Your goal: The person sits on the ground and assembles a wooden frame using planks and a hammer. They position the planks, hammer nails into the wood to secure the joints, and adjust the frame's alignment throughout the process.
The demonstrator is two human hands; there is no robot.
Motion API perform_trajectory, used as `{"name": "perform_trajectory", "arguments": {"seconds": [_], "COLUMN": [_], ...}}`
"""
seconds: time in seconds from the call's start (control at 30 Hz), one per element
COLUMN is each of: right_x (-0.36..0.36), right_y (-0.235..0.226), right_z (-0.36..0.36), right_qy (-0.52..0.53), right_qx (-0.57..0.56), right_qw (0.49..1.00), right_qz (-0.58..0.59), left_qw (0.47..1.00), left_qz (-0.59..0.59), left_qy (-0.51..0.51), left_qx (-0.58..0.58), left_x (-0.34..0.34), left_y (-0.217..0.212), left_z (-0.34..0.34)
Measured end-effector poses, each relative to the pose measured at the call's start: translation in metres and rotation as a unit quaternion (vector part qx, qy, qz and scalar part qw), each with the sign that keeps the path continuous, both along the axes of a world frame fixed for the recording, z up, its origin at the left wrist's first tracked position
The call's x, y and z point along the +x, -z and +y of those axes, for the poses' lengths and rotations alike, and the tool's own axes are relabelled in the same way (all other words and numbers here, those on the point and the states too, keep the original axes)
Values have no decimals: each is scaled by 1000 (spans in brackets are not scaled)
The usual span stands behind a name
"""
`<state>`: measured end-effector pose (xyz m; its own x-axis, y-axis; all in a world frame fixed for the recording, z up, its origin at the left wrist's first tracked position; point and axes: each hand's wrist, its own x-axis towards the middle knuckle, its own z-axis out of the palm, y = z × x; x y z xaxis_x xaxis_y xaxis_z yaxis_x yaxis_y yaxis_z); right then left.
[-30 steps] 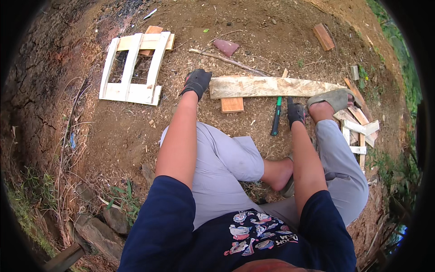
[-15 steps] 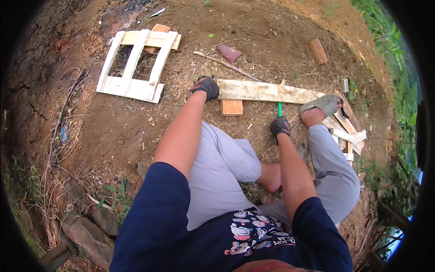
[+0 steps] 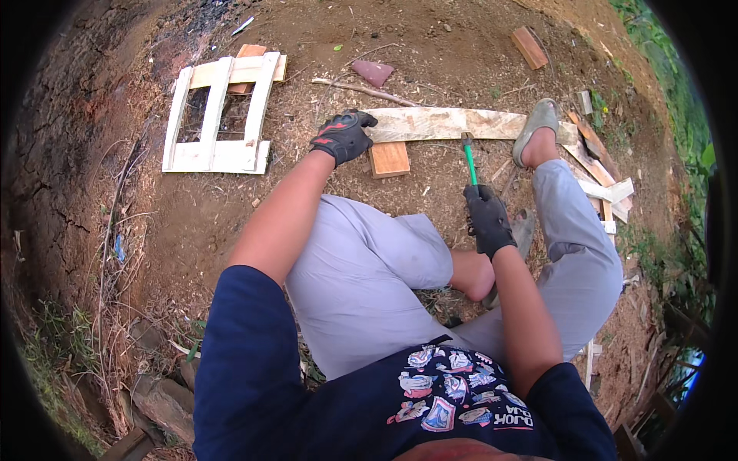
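Observation:
A long pale wooden plank (image 3: 430, 124) lies across the ground ahead of me. My left hand (image 3: 343, 138), in a black and red work glove, closes on its left end. Gloved too, my right hand (image 3: 487, 220) is wrapped round the dark grip of a hammer (image 3: 471, 163) with a green shaft. Its small dark head is at the plank's near edge. Under the left part of the plank sits a short wooden block (image 3: 390, 160). My right foot, in a grey-green clog (image 3: 540, 123), rests on the plank's right end.
A slatted pale wooden frame (image 3: 217, 154) lies at the far left, over a brown block. Several wood offcuts (image 3: 607, 184) are heaped at right. A stick (image 3: 361, 90), a reddish shard (image 3: 373, 73) and a brick-like block (image 3: 530, 48) lie beyond the plank.
My right hand and the hammer have shifted; the hammer's head, hidden before, now shows at the plank's near edge. My left hand has turned at the plank's end. The view has shifted somewhat.

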<state>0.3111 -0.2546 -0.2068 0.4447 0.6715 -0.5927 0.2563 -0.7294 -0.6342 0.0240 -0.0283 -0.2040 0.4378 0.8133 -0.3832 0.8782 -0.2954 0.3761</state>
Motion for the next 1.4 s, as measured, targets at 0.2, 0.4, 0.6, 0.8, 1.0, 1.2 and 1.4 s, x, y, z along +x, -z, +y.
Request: {"name": "perform_trajectory", "arguments": {"seconds": [0.2, 0.4, 0.6, 0.8, 1.0, 1.2, 1.4], "right_x": [-39, -58, -76, -91, -63, -47, -55], "right_y": [9, 11, 18, 25, 34, 26, 25], "right_z": [35, 41, 37, 37, 44, 42, 41], "right_qy": [-53, -145, -214, -247, -186, -88, -60], "right_qx": [15, 87, 135, 209, 118, 105, 101], "right_qw": [998, 984, 966, 938, 968, 983, 989], "right_qz": [-8, -48, -54, -125, -121, -120, -92], "left_qw": [991, 991, 984, 976, 985, 991, 993], "left_qz": [12, -128, -171, -215, -100, -119, -101], "left_qy": [128, 47, 48, 36, 59, 40, 62], "left_qx": [25, 16, 25, -8, 131, 37, 9], "left_x": [-2, -11, -16, -19, -30, -23, -22], "left_y": [18, 42, 66, 66, 57, 63, 49], "left_z": [10, 10, 18, 19, 19, 23, 4]}}
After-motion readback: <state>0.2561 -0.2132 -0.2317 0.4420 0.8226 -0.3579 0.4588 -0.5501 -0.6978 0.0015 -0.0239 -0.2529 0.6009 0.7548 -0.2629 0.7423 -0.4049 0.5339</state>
